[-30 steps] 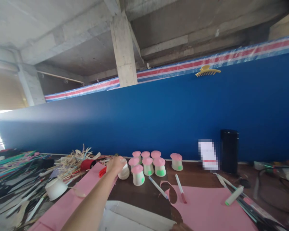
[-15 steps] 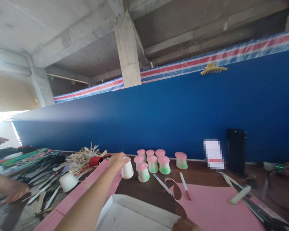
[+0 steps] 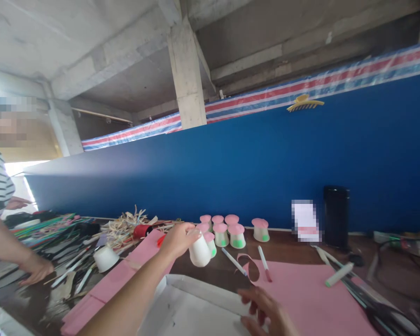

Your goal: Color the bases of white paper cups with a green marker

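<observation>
My left hand (image 3: 178, 240) pinches the narrow upper end of an upside-down white paper cup (image 3: 200, 252), which tilts a little. The cup hides part of one of several upturned cups with pink round tops and green patches, such as the front cup (image 3: 237, 237). One more pink-topped cup (image 3: 261, 231) stands apart to the right. Nearer to me, my right hand (image 3: 264, 309) is over the right edge of a shallow white box (image 3: 196, 310), fingers bent and apart, with nothing visible in them.
Pink paper (image 3: 308, 291) with a cut-out hole lies at right, with markers (image 3: 265, 263) around it. Folded pink sheets (image 3: 101, 298) lie at left beside another white cup (image 3: 105, 259) and wood shavings (image 3: 124, 228). Another person's hand (image 3: 37, 268) rests among tools. A black cylinder (image 3: 337, 217) stands by the blue partition.
My left hand has moved the white cup right and toward me, in front of the pink-topped cups. My right hand has come further into view. At left, the other person shows more.
</observation>
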### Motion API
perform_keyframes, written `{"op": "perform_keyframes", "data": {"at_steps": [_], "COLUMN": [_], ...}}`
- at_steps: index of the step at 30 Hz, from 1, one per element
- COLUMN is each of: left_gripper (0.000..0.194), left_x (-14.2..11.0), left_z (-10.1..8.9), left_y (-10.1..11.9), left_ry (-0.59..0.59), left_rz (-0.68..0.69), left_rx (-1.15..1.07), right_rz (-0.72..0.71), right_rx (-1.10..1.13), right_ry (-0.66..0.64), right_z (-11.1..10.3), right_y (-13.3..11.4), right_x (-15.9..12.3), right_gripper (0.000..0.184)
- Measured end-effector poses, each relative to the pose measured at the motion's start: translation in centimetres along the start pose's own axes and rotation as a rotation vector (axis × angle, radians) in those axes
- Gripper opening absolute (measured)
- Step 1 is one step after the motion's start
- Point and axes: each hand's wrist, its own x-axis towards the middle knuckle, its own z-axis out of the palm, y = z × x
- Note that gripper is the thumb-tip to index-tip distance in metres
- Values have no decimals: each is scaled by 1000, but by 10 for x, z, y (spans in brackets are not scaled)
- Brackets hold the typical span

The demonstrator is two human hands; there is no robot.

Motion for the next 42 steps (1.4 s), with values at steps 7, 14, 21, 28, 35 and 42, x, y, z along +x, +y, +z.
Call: {"op": "perform_keyframes", "data": {"at_steps": [7, 14, 21, 28, 35, 42], "left_gripper": [34, 39, 38, 38, 38, 25], "left_x": [-43, -59, -64, -62, -54, -61], "left_z": [24, 47, 52, 55, 35, 25], "left_y": [58, 75, 76, 73, 56, 13], "left_ry": [-145, -127, -139, -133, -96, -117], "left_rz": [195, 148, 108, 83, -162, -518], "left_rx": [-350, -419, -391, -405, -715, -1266], "right_rz": [397, 413, 436, 435, 452, 433], "right_rx": [809, 1031, 1088, 1068, 1044, 1141], "right_ry": [78, 63, 86, 134, 196, 210], "right_z": [-5, -10, -13, -17, -23, -26], "right_y": [-12, -9, -6, -7, 0, 0], "right_x": [6, 5, 8, 8, 5, 3], "right_gripper": [50, 30, 33, 30, 24, 23]}}
